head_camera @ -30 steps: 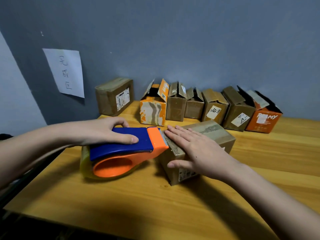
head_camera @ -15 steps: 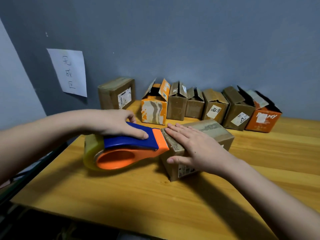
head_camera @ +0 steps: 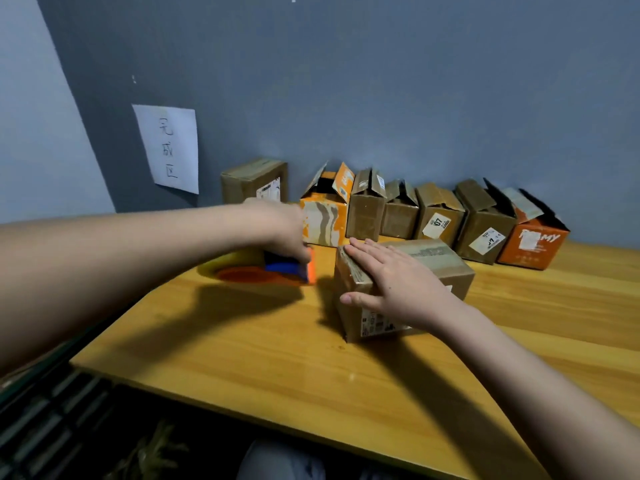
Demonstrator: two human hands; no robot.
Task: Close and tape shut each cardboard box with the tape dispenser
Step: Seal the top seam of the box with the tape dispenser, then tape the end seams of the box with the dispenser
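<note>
Left hand grips tape dispenser; right hand presses box.

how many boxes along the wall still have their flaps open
6, in a row along the wall: orange patterned box, brown box, shorter brown box, brown box labelled 07, brown box, orange box. None seem hidden.

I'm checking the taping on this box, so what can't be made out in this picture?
- Tape dispenser, head view: motion-blurred, and the left hand covers its handle.
- Cardboard box: the right hand hides much of the top seam.
- Box side label: print too small.
- Forearms: cut off by the frame edges.
</note>
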